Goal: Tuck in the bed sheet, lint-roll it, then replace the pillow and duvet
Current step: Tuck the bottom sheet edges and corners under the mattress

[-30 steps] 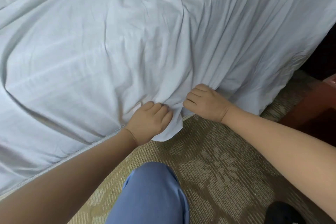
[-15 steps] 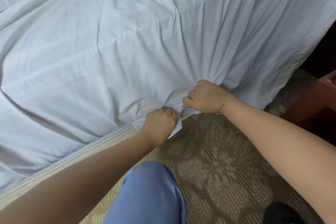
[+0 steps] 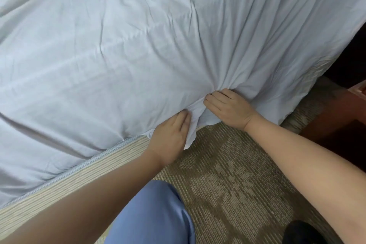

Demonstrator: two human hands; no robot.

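A pale blue-white bed sheet (image 3: 138, 49) covers the mattress and is wrinkled, with folds gathering toward the near corner. My left hand (image 3: 170, 134) presses flat against the sheet's hanging edge at the mattress side, fingertips pushed under the fabric. My right hand (image 3: 227, 109) lies just to the right, fingers curled into the bunched sheet at the corner. A loose flap of sheet hangs down between the two hands. Left of my left hand the striped mattress side (image 3: 83, 166) is bare below a corded seam. Pillow, duvet and lint roller are out of sight.
Patterned beige-brown carpet (image 3: 233, 184) lies below the bed. My knee in blue trousers (image 3: 158, 214) is at the bottom centre, a dark shoe (image 3: 301, 232) at the bottom right. Reddish-brown wooden furniture (image 3: 340, 117) stands close on the right.
More of the striped mattress side has come bare at the left as the sheet edge was pushed in. My left hand went from a fist to flat fingers; my right hand shifted slightly up.
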